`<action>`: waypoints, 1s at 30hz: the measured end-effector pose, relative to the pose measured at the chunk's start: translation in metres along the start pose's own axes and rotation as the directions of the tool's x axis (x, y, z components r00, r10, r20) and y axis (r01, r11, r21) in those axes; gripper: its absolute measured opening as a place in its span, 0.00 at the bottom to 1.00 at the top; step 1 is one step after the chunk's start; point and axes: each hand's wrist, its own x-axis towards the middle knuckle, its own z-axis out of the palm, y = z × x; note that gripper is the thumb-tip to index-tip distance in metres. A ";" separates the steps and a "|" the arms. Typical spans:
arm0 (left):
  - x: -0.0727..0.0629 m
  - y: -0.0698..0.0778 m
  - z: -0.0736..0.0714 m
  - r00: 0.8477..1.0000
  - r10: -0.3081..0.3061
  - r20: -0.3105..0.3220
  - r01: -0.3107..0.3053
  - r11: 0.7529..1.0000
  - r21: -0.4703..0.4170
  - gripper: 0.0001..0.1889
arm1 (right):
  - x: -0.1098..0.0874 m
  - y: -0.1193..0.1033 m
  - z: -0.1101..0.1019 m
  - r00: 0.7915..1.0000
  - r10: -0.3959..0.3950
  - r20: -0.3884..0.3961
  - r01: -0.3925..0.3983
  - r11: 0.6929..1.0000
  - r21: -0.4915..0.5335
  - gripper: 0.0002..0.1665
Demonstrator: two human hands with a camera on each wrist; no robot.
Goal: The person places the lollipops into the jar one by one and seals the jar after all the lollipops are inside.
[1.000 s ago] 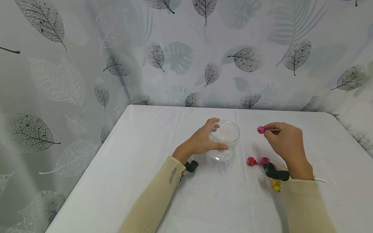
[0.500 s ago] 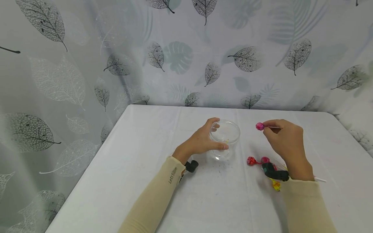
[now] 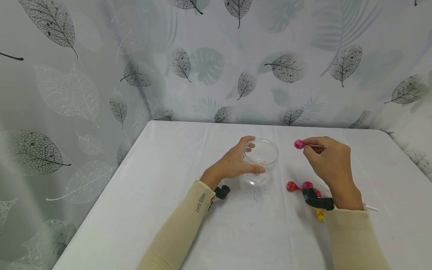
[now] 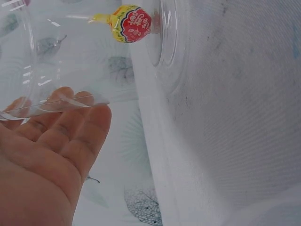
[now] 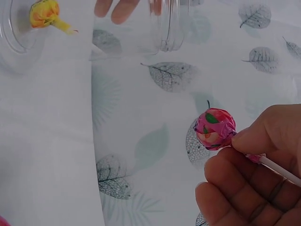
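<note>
My left hand [image 3: 233, 161] grips a clear jar [image 3: 276, 159] from the left, thumb along the near side and fingers round the back. The jar stands upright on the table, its round mouth uncovered. Inside it, near the base, lies a yellow-and-red wrapped lollipop [image 4: 131, 23], seen through the wall in the left wrist view. To the right of the jar, my right hand [image 3: 332, 161] pinches a pink wrapped lollipop [image 3: 298, 144] just behind its head, between thumb and forefinger. The candy points left toward the jar, apart from it, and the white stick [image 5: 280, 170] runs back across the palm.
Below my right wrist lie more lollipops on the white-covered table [image 3: 189, 150]: a red one [image 3: 291, 186], a pink one [image 3: 307, 185] and a yellow one [image 3: 320, 215]. The wrist camera [image 3: 317, 200] partly hides this group. A leaf-patterned curtain [image 3: 216, 97] hangs behind the table.
My right hand has shifted slightly up, carrying the pink lollipop a little left and up, closer to the jar. The left hand and jar stay put.
</note>
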 end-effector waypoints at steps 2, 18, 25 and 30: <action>0.000 0.001 0.000 1.000 -0.001 -0.001 0.001 1.000 -0.002 0.57 | 0.000 -0.001 0.000 1.000 -0.005 -0.007 0.005 1.000 0.007 0.12; -0.001 0.001 0.000 1.000 0.007 0.003 -0.007 1.000 -0.003 0.58 | -0.001 -0.015 0.003 0.992 -0.104 -0.071 0.107 0.994 0.034 0.10; -0.001 0.001 0.000 1.000 0.005 0.000 -0.005 1.000 0.008 0.59 | -0.002 -0.022 0.005 0.989 -0.131 -0.063 0.134 0.990 0.045 0.10; -0.001 0.002 0.000 1.000 0.004 -0.003 -0.004 1.000 0.012 0.58 | -0.003 -0.023 0.007 0.984 -0.163 -0.071 0.167 0.984 0.058 0.10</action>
